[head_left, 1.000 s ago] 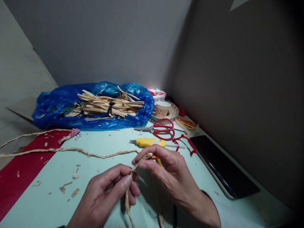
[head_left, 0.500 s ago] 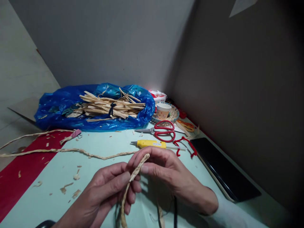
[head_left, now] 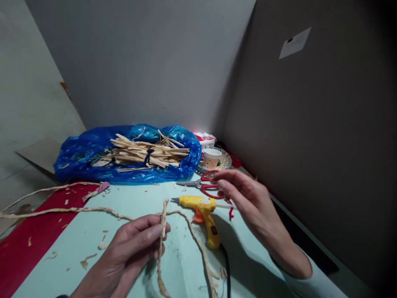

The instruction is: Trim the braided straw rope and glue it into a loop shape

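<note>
Head view: the right forearm [head_left: 288, 248] slants in from the lower right, and the right hand [head_left: 252, 203] is raised over the table, fingers loosely curled with the thumb below. It grasps nothing that shows; its fingertips overlap the red handles of the scissors [head_left: 194, 183], and whether they touch I cannot tell. The left hand [head_left: 133, 246] comes up from the lower left and pinches a braided straw cord [head_left: 163, 225] between thumb and fingers, the blunt tip standing upright above the grip, the rest hanging below toward the bottom of the view.

A grey wall [head_left: 149, 62] bounds the far side, a darker wall [head_left: 325, 124] the right. The pale green tabletop [head_left: 124, 194] spreads before them, a red strip [head_left: 40, 244] along its left. A blue plastic bag [head_left: 83, 145] with a straw bundle [head_left: 136, 151] takes up the back; a black flat slab [head_left: 316, 252] lines the right edge, partly behind the right wrist. Another stretch of cord [head_left: 93, 210] passes behind the left hand and curves toward the person. Between the hands lies a yellow glue gun [head_left: 198, 201], its nozzle near the upright tip. Left of the left hand, a wide stretch of green carries small straw scraps [head_left: 89, 258].
</note>
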Demonstrator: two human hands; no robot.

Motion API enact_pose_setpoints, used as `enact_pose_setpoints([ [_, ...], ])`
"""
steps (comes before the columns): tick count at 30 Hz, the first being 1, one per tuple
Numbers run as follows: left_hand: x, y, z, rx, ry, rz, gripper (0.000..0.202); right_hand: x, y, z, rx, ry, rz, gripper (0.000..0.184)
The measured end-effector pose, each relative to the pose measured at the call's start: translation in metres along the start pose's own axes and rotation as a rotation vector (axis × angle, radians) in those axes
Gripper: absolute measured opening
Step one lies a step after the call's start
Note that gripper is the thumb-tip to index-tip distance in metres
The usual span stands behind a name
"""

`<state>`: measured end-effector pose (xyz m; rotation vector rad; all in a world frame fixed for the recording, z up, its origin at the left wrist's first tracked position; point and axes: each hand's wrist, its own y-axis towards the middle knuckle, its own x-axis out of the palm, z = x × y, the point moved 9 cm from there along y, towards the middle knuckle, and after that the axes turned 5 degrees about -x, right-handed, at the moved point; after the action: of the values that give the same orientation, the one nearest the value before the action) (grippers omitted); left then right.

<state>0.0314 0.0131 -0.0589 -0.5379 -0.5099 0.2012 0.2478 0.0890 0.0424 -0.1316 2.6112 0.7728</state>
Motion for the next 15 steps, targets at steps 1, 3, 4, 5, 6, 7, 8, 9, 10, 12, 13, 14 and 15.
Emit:
enact_pose_setpoints([
  [1,-0.002,0.001,0.003,0.009,-0.010,0.014,0.010,-0.011,0.003,0.001,-0.020,-0.119,0.059,0.022],
  [3,-0.006,0.004,0.008,0.026,-0.029,0.044,0.010,-0.021,0.009,0.004,-0.046,-0.434,0.095,0.031],
  [4,-0.008,0.005,0.010,0.034,-0.040,0.056,0.011,-0.021,0.011,0.007,-0.045,-0.593,0.070,0.034],
  [5,-0.010,0.006,0.012,0.038,-0.048,0.064,0.012,-0.019,0.013,0.011,-0.038,-0.708,0.035,0.033],
  [6,-0.011,0.007,0.013,0.042,-0.054,0.066,0.013,-0.016,0.015,0.016,-0.030,-0.792,-0.007,0.030],
  [7,-0.012,0.008,0.015,0.051,-0.055,0.071,0.014,-0.012,0.016,0.020,-0.024,-0.848,-0.046,0.026],
  [8,-0.012,0.008,0.016,0.058,-0.050,0.074,0.014,-0.008,0.016,0.024,-0.020,-0.888,-0.080,0.023],
  [9,-0.012,0.008,0.018,0.065,-0.039,0.073,0.015,-0.004,0.016,0.029,-0.018,-0.932,-0.117,0.021],
  [10,-0.011,0.008,0.019,0.075,-0.029,0.069,0.016,0.002,0.016,0.033,-0.021,-0.971,-0.150,0.020],
  [12,-0.010,0.008,0.020,0.087,-0.017,0.059,0.017,0.013,0.016,0.040,-0.046,-1.029,-0.203,0.018],
  [13,-0.009,0.007,0.020,0.085,-0.014,0.052,0.017,0.020,0.017,0.044,-0.069,-1.049,-0.225,0.017],
  [14,-0.008,0.006,0.020,0.080,-0.014,0.051,0.017,0.027,0.017,0.048,-0.097,-1.063,-0.250,0.016],
  [15,-0.008,0.005,0.020,0.073,-0.014,0.056,0.018,0.035,0.018,0.052,-0.124,-1.074,-0.276,0.017],
])
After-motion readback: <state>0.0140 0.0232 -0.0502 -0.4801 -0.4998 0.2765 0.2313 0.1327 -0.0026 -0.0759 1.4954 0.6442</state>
